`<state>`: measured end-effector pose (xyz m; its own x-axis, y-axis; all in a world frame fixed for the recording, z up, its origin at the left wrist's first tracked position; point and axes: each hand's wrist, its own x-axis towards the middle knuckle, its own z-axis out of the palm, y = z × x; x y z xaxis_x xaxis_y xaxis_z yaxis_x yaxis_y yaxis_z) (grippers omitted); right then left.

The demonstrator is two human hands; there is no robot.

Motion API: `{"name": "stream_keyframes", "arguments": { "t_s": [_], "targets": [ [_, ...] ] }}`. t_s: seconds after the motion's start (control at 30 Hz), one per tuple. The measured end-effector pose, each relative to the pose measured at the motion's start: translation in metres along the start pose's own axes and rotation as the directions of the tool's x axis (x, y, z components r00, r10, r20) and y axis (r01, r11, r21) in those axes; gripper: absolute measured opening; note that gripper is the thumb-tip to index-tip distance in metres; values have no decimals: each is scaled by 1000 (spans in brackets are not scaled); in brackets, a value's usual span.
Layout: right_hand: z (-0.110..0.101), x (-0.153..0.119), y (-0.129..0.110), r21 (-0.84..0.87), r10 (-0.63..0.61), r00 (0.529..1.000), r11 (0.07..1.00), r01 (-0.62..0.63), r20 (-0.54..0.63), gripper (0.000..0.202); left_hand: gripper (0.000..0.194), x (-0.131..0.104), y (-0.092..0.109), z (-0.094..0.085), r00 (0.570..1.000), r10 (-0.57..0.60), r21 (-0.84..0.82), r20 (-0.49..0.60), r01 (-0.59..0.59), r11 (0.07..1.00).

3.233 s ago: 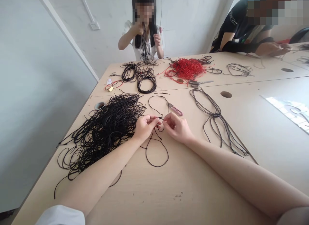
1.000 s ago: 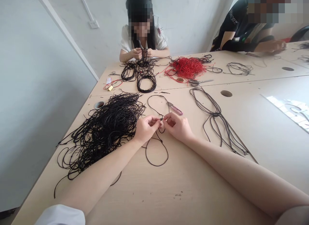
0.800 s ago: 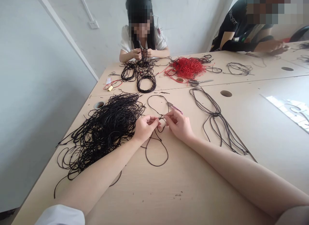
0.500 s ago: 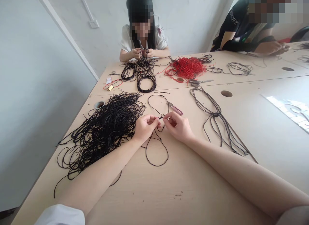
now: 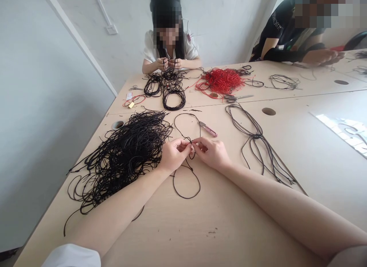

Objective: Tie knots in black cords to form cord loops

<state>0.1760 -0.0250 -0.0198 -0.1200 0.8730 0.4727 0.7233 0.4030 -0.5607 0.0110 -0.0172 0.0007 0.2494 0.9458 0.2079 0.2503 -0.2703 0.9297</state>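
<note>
Between my hands is a thin black cord (image 5: 200, 186), with one loop lying beyond my fingers and another on the table nearer to me. My left hand (image 5: 175, 154) pinches the cord between thumb and forefinger. My right hand (image 5: 212, 151) pinches it too, its fingertips almost touching those of the left. What sits right at the fingertips, perhaps a small knot, is too small to make out. Just beyond my right hand lie small thread snips (image 5: 209, 129) with a pink handle. A big tangled heap of black cords (image 5: 132, 148) spreads beside my left hand.
A tied bundle of black cords (image 5: 256, 136) lies to the right. Farther back are a red cord pile (image 5: 223, 80), black-handled scissors (image 5: 236, 98) and a tape roll (image 5: 117, 125). Across the table, one person (image 5: 172, 49) handles black cords; another person (image 5: 286, 37) sits at the far right.
My fingertips have come closer together and slightly nearer to me on the cord. A small bend of cord now hangs below them, and the far loop has shifted a little.
</note>
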Motion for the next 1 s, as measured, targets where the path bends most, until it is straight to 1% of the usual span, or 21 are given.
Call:
{"name": "stream_keyframes", "arguments": {
  "t_s": [0.3, 0.5, 0.57, 0.7, 0.87, 1.0],
  "targets": [
    [1, -1, -1, -83, -49, 999, 995, 48, -15, 14, 18, 1, -1, 0, 1000, -9, -1, 21, 9, 1000],
    [2, 0, 0, -82, -8, 1000, 997, 8, 5, 12, 16, 0, -3, 1, 1000, 9, 106, -4, -9, 994],
    [1, 1, 0, -32, 33, 999, 999, -32, 23, 12, 17, 0, -4, 2, 1000, 18, 135, -24, -15, 991],
    [-2, 4, -1, 180, 106, 986, 975, -128, 127, 9, 23, -1, -6, 3, 999, 25, 132, -43, -19, 991],
    [-7, 7, -1, 387, 157, 951, 886, -254, 266, 10, 19, 0, -8, 3, 999, 9, 105, -34, -5, 994],
    [-9, 10, -1, 479, 157, 919, 814, -328, 362, 15, 19, 1, -6, 2, 999, 0, 103, -52, 5, 995]
  ]
}}
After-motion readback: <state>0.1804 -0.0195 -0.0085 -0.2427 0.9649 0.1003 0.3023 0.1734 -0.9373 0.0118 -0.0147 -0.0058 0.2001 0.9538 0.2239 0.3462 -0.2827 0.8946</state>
